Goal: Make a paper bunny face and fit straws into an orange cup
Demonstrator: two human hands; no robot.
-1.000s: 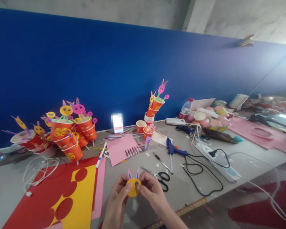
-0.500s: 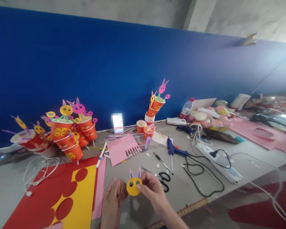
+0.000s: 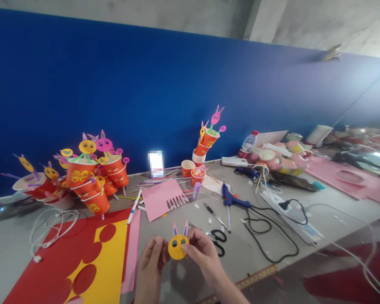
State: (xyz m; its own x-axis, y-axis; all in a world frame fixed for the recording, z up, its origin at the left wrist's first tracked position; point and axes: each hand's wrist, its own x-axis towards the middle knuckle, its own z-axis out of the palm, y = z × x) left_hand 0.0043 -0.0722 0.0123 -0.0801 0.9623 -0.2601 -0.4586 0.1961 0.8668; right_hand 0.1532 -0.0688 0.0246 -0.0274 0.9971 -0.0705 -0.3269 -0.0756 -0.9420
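Over the near part of the long grey tabletop (image 3: 240, 249), the right hand (image 3: 205, 254) pinches firmly; the left hand (image 3: 152, 256) has bunched fingers — whether holding anything, I cannot tell. Between them the round yellow paper rabbit face (image 3: 175, 255) extends left from the right hand's grip, held by its right rim, long axis upright — pink-and-blue paper ears (image 3: 185, 228), dark round eyes (image 3: 174, 243), thin drawn mouth (image 3: 178, 251).

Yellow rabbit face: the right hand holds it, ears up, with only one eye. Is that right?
The eye count is wrong: the head view shows two eyes on the yellow rabbit face. The right hand does hold it, ears up.
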